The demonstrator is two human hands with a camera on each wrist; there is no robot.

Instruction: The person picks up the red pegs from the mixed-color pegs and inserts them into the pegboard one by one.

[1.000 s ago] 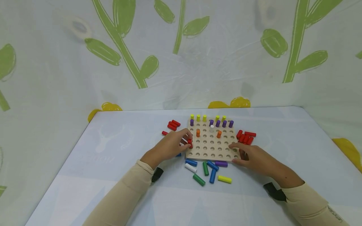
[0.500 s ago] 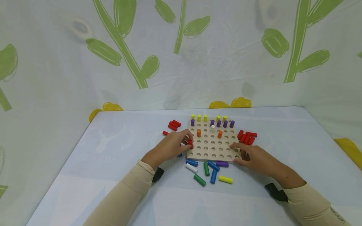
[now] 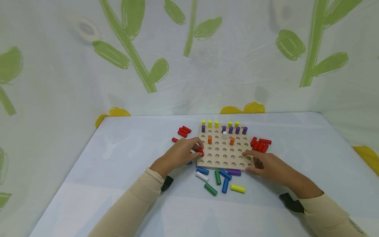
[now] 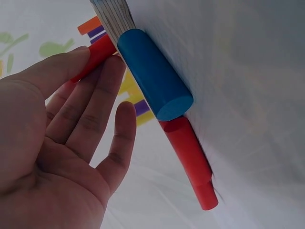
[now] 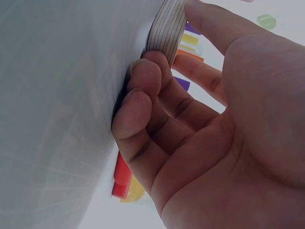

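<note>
A wooden pegboard [image 3: 220,152] with rows of round holes lies on the table. My left hand [image 3: 179,153] pinches a red peg [image 3: 201,151] between thumb and fingers at the board's left edge; the left wrist view shows this red peg [image 4: 101,55] tilted over the rim. At the near right corner, my right hand [image 3: 270,167] grips the board, with its thumb on the front edge and index finger on top. In the right wrist view, the other fingers [image 5: 133,112] curl against the side of the board [image 5: 167,28]. Yellow, purple, orange and white pegs stand in holes.
Loose red pegs lie left [image 3: 183,131] and right [image 3: 260,145] of the board. In front lie blue, green [image 3: 211,189], white [image 3: 202,176], purple [image 3: 234,172] and yellow [image 3: 238,188] pegs. A blue peg [image 4: 155,76] rests beside the board near my left hand.
The head view has shifted slightly, so everything sits a little further right. The red peg in my left hand leans a bit more; my right hand keeps its place on the board.
</note>
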